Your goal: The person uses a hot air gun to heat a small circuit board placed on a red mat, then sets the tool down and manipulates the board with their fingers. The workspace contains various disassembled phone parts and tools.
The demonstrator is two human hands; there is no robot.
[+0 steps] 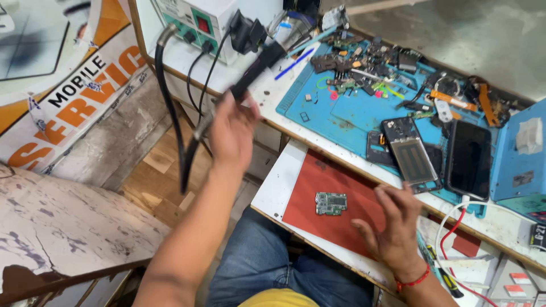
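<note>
My left hand (230,133) grips a black hot-air handle (257,67) whose thick black hose (169,108) runs up to a white rework station (199,20) at the top. The handle's tip points up and to the right, over the bench edge. My right hand (391,224), with a red thread around the wrist, lies flat with fingers spread on a red mat (315,182). A small green circuit board (331,203) rests on that mat, a short way to the left of my right hand.
A blue work mat (352,116) holds an opened phone frame (410,150), a black phone (469,159) and several small parts and tools. Red and white cables (452,224) and a yellow-handled screwdriver (448,279) lie at the right. A banner hangs at the left.
</note>
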